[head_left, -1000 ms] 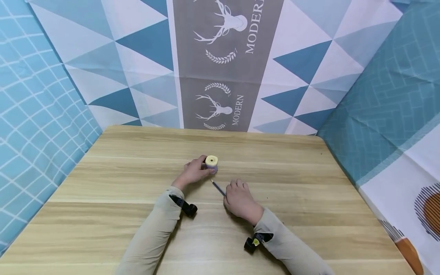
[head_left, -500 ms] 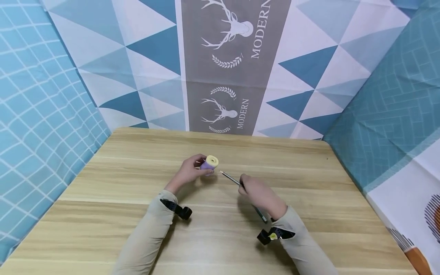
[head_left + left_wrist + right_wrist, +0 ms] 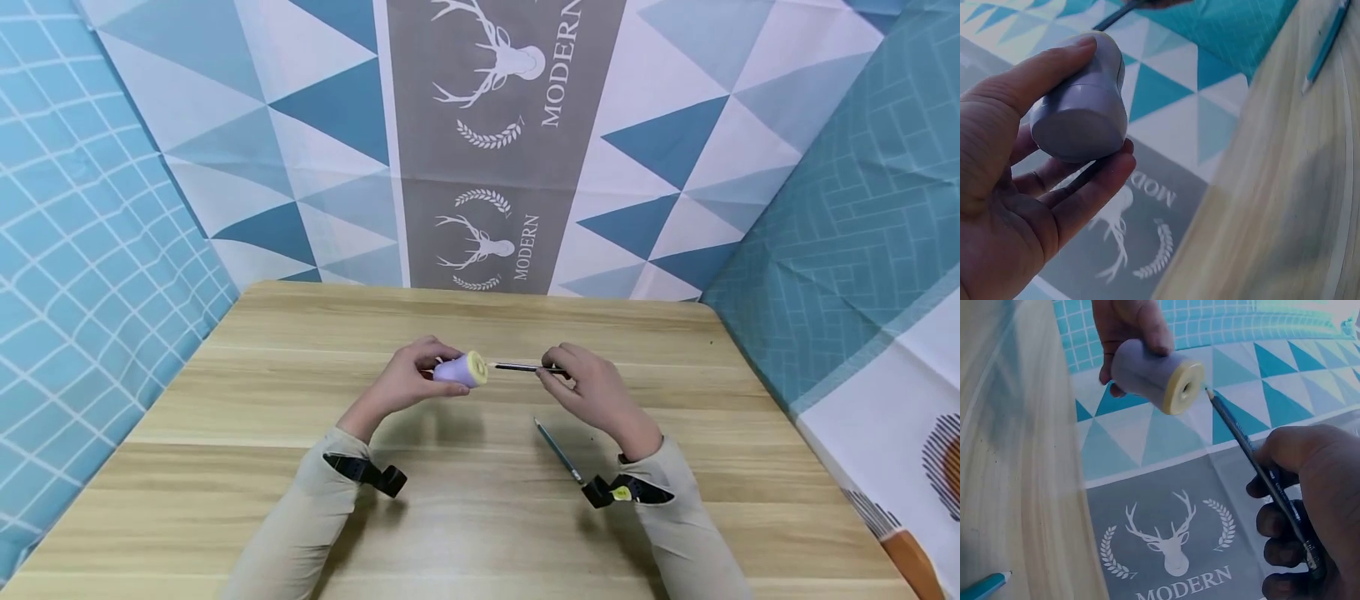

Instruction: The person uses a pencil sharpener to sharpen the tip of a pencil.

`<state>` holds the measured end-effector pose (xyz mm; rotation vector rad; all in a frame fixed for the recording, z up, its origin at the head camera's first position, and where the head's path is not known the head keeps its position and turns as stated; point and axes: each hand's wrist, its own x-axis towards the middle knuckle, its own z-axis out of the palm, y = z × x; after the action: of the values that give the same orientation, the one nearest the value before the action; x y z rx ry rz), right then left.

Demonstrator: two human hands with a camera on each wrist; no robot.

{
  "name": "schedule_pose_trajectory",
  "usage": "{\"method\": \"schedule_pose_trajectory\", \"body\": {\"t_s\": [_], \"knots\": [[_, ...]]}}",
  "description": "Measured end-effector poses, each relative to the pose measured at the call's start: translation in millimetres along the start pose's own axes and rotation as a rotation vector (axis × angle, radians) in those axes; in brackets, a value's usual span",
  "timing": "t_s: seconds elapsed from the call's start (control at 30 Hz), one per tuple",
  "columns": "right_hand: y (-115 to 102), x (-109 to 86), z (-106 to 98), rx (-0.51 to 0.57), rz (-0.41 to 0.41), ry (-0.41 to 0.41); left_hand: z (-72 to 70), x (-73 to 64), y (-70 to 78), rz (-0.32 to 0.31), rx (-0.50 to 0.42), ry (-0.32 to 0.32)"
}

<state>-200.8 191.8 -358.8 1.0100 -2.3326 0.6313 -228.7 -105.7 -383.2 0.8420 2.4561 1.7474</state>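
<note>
My left hand [image 3: 405, 379] grips a purple pencil sharpener [image 3: 453, 372] with a pale yellow end, tilted on its side above the table. A round hole shows in the yellow end in the right wrist view, facing the other hand. My right hand [image 3: 592, 387] pinches a dark pencil [image 3: 1244, 444]. Its sharpened tip points at the yellow end, a short gap from the hole in the right wrist view. A second pencil, blue-green [image 3: 557, 448], lies on the table near the right wrist.
The wooden table [image 3: 225, 467] spreads under both arms. A patterned cloth with deer prints [image 3: 480, 250] hangs behind its far edge, and blue cloths [image 3: 82, 208] stand along the sides. Black wrist cameras [image 3: 390, 481] are strapped over both sleeves.
My left hand has lifted the sharpener and tipped it toward the right. My right hand has moved right and raised the dark pencil, swinging it level with the sharpener; the blue-green pencil now shows fully.
</note>
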Motion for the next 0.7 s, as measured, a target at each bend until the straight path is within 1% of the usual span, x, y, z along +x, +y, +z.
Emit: {"method": "schedule_pose_trajectory", "body": {"t_s": [0.1,0.17,0.23,0.37,0.43,0.53,0.7], "knots": [[-3,2.2,-2,-0.017,-0.052,0.012,1.3,-2.3,8.7,0.033,-0.034,-0.017],[-5,3.9,-3,-0.035,-0.089,0.018,2.9,-2.8,14.3,0.031,-0.063,-0.02],[-6,4.8,-2,-0.062,-0.135,0.037,5.3,-3.3,18.8,0.012,-0.09,-0.021],[-7,5.9,4,-0.12,-0.208,0.094,12.7,-1.4,25.3,-0.057,-0.156,-0.021],[-8,6.2,8,-0.148,-0.217,0.119,16.1,-0.6,25.8,-0.078,-0.187,-0.018],[-11,6.0,13,-0.176,-0.207,0.134,18.9,-1.2,25.1,-0.107,-0.235,-0.028],[-15,6.7,20,-0.169,-0.215,0.131,19.1,-4.4,24.9,-0.144,-0.298,-0.076]]}}
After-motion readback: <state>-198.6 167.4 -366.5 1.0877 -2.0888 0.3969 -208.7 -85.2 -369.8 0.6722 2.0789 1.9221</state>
